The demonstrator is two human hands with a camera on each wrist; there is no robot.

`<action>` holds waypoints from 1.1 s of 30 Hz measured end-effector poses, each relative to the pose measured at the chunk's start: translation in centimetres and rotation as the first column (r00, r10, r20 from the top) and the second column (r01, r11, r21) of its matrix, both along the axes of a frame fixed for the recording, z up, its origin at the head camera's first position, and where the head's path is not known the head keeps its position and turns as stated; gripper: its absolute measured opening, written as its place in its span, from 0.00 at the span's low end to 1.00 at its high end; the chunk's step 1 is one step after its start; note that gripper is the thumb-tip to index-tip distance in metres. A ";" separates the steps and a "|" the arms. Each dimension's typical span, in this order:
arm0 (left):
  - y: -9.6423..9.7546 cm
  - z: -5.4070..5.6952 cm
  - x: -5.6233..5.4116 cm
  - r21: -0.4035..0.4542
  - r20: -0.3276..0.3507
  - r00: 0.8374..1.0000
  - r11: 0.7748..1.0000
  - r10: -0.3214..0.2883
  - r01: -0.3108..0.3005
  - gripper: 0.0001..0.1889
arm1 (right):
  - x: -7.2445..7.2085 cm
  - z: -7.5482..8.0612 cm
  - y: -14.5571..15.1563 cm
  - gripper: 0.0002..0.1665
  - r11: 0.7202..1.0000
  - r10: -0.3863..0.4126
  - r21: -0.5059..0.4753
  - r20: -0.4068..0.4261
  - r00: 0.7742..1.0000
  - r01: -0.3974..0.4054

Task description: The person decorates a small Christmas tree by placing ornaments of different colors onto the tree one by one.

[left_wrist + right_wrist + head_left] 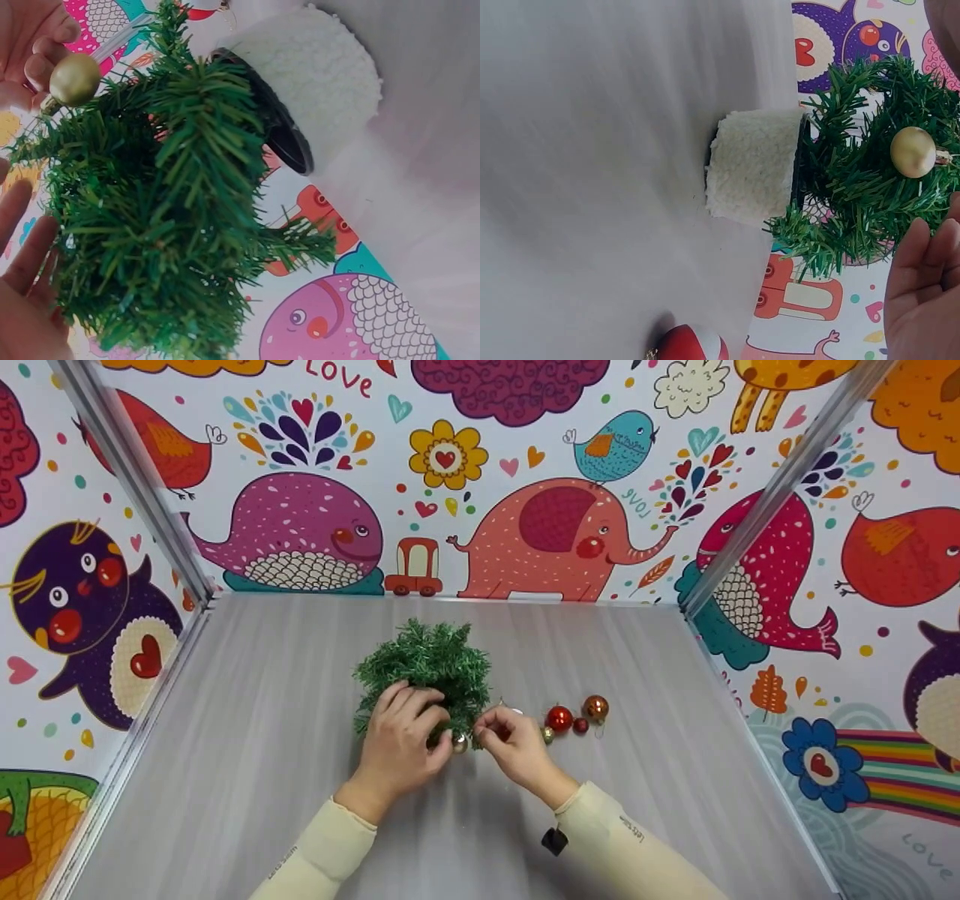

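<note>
Bauble (913, 152) likely light, slick; best held by cap (942, 157). Left hand (401, 742) loosely spread; right hand (520, 746): cannot tell grip.

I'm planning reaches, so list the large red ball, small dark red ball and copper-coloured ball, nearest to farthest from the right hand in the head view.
From the right hand:
1. Large red ball, just to its right.
2. Small dark red ball, right of the large one.
3. Copper-coloured ball, farthest right.
</note>
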State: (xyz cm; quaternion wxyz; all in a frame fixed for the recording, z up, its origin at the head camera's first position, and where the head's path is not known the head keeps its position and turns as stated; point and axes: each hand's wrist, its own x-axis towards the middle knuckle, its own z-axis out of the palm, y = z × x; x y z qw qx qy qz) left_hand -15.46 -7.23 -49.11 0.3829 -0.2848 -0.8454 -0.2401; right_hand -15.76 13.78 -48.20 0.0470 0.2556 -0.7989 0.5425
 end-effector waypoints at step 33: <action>-3.1 -1.8 0.9 0.056 0.073 0.975 0.975 0.211 -0.216 0.28 | -2.3 -6.4 6.3 0.10 0.943 -0.077 0.310 -0.150 0.986 0.120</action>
